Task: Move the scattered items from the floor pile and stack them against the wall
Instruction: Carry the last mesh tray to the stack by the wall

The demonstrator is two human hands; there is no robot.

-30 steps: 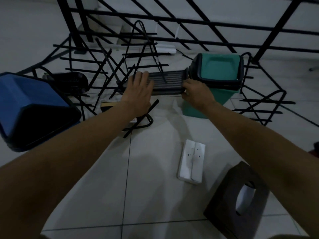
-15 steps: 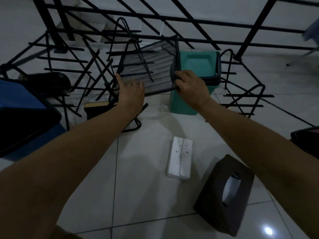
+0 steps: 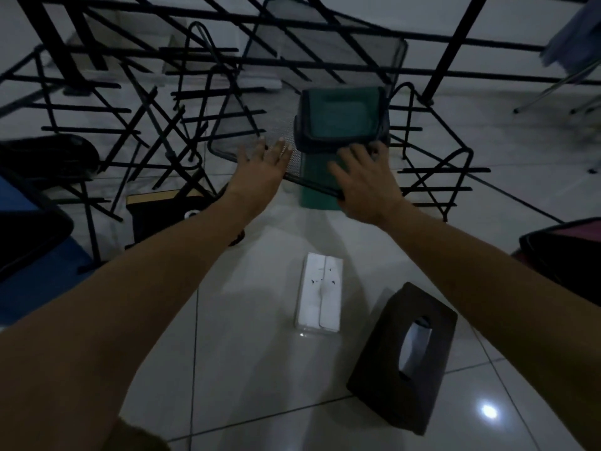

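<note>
Head view is showing both arms reaching forward and down over the tiled floor (image 3: 247,369). The left hand (image 3: 261,170) is stretching out with its fingers straight and a little spread, the fingertips lying on the lower part of a black mesh tray (image 3: 279,125). The right hand (image 3: 364,180) is lying over the lower right edge of the same tray, its fingers slightly bent; whether the thumb is going under the rim I cannot tell, because the back of the hand is covering it. The tray is standing tilted, its upper end leaning toward the black railing (image 3: 325,70), its lower edge close to the floor.

Just behind the mesh a green bin (image 3: 341,118) with a dark lid frame is standing, and the tray is partly covering its front. Around the hands several black wire racks (image 3: 182,125) are lying crossed over each other, so it is hard to say where one is ending and the next is beginning. Between the forearms a white box (image 3: 320,291) is lying flat on the floor, and near it, to the right, a dark tissue box (image 3: 406,353) with an oval opening. At the left edge a blue bin (image 3: 29,255) is cut off by the frame. The light is dim and small details are getting lost.
</note>
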